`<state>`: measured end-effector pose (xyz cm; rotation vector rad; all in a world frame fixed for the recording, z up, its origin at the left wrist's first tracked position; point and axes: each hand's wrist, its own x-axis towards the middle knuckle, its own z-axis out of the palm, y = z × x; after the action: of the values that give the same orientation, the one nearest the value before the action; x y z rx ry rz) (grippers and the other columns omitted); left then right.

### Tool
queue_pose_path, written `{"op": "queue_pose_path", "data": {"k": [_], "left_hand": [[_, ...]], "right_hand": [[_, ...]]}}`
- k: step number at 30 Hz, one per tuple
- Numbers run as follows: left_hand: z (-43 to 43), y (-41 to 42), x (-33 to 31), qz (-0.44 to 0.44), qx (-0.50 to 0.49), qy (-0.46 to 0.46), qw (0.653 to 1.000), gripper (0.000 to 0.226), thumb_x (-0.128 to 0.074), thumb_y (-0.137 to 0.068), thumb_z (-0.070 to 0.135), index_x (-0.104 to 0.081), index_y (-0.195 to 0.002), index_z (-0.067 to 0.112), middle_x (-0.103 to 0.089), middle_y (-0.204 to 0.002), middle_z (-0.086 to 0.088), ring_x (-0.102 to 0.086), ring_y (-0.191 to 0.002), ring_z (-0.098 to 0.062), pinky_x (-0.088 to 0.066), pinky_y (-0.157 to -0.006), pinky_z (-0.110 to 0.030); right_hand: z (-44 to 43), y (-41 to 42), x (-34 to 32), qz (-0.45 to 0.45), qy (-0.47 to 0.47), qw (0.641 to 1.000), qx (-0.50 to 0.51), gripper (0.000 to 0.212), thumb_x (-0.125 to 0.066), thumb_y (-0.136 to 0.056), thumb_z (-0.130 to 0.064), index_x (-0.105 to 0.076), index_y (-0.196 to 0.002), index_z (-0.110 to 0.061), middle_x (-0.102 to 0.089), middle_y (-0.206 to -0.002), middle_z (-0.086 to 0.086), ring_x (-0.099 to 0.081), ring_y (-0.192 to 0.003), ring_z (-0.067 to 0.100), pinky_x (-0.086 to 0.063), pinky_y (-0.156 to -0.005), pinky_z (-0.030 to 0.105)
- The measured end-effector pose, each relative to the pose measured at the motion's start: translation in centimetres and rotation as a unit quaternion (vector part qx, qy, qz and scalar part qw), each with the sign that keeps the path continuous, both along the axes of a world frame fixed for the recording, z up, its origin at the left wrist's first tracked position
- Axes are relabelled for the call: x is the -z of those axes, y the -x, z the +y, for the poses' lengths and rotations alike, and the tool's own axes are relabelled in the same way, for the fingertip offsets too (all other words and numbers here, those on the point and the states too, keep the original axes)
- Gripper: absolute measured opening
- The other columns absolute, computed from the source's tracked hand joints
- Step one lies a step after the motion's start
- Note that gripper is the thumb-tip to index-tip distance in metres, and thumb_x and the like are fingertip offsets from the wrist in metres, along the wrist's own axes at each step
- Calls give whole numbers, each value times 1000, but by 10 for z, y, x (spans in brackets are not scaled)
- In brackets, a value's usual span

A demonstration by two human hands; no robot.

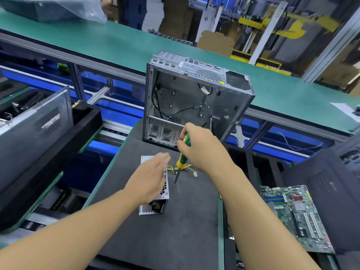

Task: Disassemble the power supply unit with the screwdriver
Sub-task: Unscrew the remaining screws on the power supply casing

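A silver power supply unit (153, 206) with perforated sides lies on the black foam mat (175, 230). Its yellow wires (190, 168) trail to the right, ending in a white connector. My left hand (150, 178) hovers over the unit's top with fingers straight, slightly blurred; contact cannot be judged. My right hand (200, 147) grips the green and yellow handle of a screwdriver (182, 158), its shaft pointing down toward the mat just right of the unit.
An open, gutted computer case (194, 98) stands upright at the mat's far edge, partly on the green conveyor belt (116, 43). A green motherboard (298, 217) lies at the right. Another case (35, 129) sits on a black tray at left.
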<state>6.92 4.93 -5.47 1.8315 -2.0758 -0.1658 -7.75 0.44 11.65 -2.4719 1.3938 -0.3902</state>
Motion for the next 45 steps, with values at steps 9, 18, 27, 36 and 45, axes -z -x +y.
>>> {"op": "queue_pose_path", "data": {"k": [9,18,27,36,45], "left_hand": [[-4,-9,30,-117,111,-31,986,52,-8,-99,33,-38,-141,28,-21,-159,15,4,-152,-8,-7,-123,-37],[-4,-12,32,-109,98,-24,989,53,-9,-100,33,-36,-145,30,-14,-162,18,8,-151,-6,-4,-123,-35],[-8,-7,31,-97,104,-14,990,37,-25,-102,27,-47,-132,29,-32,-155,15,-3,-152,-7,-11,-123,-37],[-9,-4,28,-87,103,-23,991,40,-27,-103,26,-39,-141,32,-21,-161,18,1,-151,-5,-7,-123,-36],[-19,-6,25,-36,108,-67,991,24,-42,-99,23,-59,-115,29,-45,-136,18,-26,-144,-11,-11,-120,-34]], "right_hand": [[12,11,26,-55,-60,996,-21,8,-54,-96,-25,-48,-93,-20,-48,-79,-8,-41,-65,8,-31,-54,25],[13,7,32,-52,-68,996,-30,9,-54,-97,-24,-49,-94,-17,-51,-87,-4,-40,-63,7,-30,-55,23],[14,7,25,-35,-70,997,-24,8,-54,-98,-23,-48,-95,-18,-50,-86,-5,-40,-63,7,-30,-54,22],[18,12,27,-31,-69,997,-25,11,-54,-98,-26,-49,-95,-17,-47,-80,-10,-41,-61,6,-29,-52,19],[24,15,17,16,-91,988,-127,7,-54,-97,-25,-47,-98,-25,-46,-89,-14,-42,-75,2,-32,-63,24]]}}
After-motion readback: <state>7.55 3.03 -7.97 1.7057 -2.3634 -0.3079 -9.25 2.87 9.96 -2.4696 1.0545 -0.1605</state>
